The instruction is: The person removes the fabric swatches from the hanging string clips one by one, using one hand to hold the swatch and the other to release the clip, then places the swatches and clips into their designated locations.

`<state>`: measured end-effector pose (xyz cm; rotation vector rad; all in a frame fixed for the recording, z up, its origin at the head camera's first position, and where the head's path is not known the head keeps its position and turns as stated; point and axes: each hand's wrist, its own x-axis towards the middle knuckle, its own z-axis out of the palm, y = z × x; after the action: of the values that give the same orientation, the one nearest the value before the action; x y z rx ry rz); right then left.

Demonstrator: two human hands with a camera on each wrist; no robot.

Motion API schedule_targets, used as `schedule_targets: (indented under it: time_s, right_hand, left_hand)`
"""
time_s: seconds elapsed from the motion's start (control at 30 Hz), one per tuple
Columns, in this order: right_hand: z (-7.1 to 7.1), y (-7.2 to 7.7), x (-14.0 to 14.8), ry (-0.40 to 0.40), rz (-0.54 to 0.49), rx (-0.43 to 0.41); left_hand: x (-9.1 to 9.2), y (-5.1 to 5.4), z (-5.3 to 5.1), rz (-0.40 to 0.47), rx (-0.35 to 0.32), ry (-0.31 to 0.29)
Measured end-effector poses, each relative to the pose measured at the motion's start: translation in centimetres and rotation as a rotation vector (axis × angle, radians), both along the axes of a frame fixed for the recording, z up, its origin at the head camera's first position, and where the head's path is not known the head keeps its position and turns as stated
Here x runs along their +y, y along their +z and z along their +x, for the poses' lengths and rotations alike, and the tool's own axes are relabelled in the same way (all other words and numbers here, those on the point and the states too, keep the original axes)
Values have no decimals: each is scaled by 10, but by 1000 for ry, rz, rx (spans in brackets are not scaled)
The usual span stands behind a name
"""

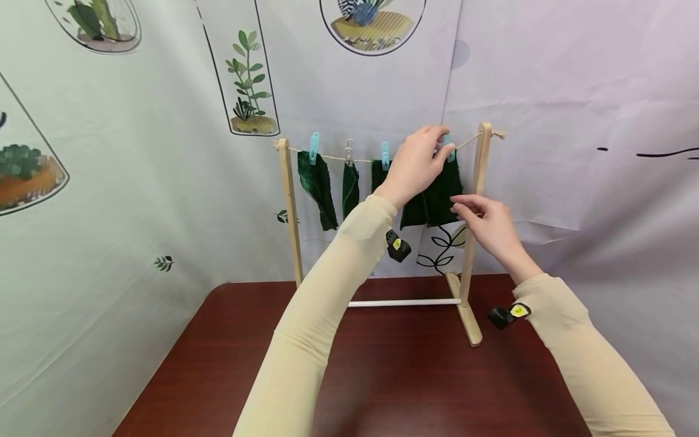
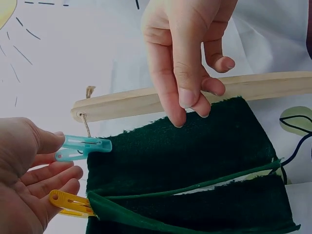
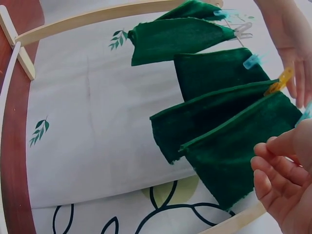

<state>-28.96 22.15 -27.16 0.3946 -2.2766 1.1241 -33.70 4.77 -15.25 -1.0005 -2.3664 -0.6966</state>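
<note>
My left hand (image 1: 417,161) is at the right end of the string, its thumb and fingers pinching a light-blue clothespin (image 2: 80,146). That clothespin bites the top corner of a dark-green cloth (image 2: 165,141). Below it on the line, a yellow clothespin (image 2: 73,202) clips the cloth beside my left fingers. My right hand (image 1: 488,224) hovers at the right edge of this cloth, fingers loosely bent, with nothing visibly held; the right wrist view shows its fingertips just off the fabric.
The wooden rack (image 1: 289,212) stands on a dark red-brown table (image 1: 382,364), with a white bar (image 1: 404,302) low across it. More green cloths (image 1: 317,188) hang to the left from a blue clothespin (image 1: 314,147), a clear clothespin (image 1: 349,152) and another blue clothespin (image 1: 385,156). A printed curtain is behind.
</note>
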Motion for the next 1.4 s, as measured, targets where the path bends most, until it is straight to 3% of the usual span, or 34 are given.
schedule_targets:
  time_s: [0.33, 0.77, 1.13, 1.4]
  right_hand:
    - [4, 7, 1, -3, -76, 45]
    - [3, 16, -2, -147, -38, 201]
    - [1, 23, -2, -132, -57, 92]
    - [-2, 22, -4, -119, -100, 98]
  left_hand:
    - [0, 1, 1, -6, 11, 4]
    - [-3, 4, 5, -27, 38, 3]
    - [-3, 7, 9, -48, 61, -17]
    - [-5, 8, 11, -59, 62, -10]
